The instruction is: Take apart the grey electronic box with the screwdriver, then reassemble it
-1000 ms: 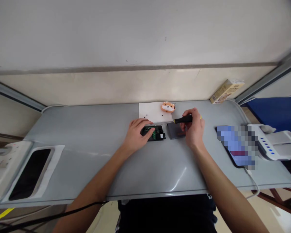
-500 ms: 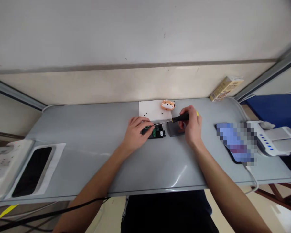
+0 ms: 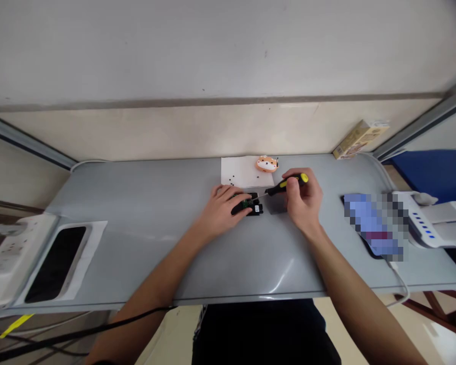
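The right fingers (image 3: 298, 176) are closing around the black-and-yellow handle of a small screwdriver (image 3: 291, 182), and its thin metal shaft is pointing out past the fingertips toward the left fingers (image 3: 228, 195). The left fingers are curving over and pressing down on a small black housing with an exposed green circuit board (image 3: 249, 205), so the housing is sitting directly under them on the grey table (image 3: 137, 203). The screwdriver tip is reaching the board just beside the left fingertips, although the exact contact point is too small to tell. Just beyond the tip, beneath the right fingers, a flat dark grey plate (image 3: 275, 205) is lying on the table. Ahead of the fingers, a white paper sheet (image 3: 237, 172) is carrying small black screws (image 3: 231, 178), and an orange dog-faced ornament (image 3: 267, 163) is sitting at its far edge. Well right of the right fingers, a pixelated phone (image 3: 372, 225) is lying beside a white charging stand (image 3: 421, 225), while a cardboard box (image 3: 359, 139) is resting against the wall. Far left of the left fingers, a white power strip (image 3: 11, 258) is sitting near a dark panel on white backing (image 3: 55, 263).
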A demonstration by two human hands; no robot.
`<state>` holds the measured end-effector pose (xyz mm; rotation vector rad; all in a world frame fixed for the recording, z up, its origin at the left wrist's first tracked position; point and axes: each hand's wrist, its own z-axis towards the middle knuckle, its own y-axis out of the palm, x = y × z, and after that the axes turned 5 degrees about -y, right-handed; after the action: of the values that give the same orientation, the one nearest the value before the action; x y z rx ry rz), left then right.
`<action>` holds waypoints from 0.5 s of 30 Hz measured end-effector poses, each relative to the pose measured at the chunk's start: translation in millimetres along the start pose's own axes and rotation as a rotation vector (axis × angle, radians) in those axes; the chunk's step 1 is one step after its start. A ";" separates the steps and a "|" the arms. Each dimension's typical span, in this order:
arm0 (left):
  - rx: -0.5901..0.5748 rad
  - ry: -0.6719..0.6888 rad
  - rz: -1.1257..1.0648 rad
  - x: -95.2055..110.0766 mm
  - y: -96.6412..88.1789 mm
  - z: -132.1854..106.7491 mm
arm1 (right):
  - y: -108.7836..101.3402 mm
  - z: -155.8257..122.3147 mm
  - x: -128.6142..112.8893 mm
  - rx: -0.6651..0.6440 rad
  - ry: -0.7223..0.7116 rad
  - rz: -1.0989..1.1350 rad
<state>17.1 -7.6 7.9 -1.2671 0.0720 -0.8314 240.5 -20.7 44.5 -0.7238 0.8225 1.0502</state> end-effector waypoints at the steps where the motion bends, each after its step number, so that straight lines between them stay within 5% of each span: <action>1: -0.039 -0.002 0.015 -1.7 -1.0 0.0 | -0.3 -0.1 0.7 -0.014 -0.014 -0.023; 15: -0.172 -0.002 -0.003 -9.3 -2.6 -0.6 | -3.3 -3.7 5.6 -0.133 -0.129 -0.224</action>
<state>8.8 -2.8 6.4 -1.4299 0.1426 -0.8403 244.2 -22.4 38.2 -0.8312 0.5513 0.9443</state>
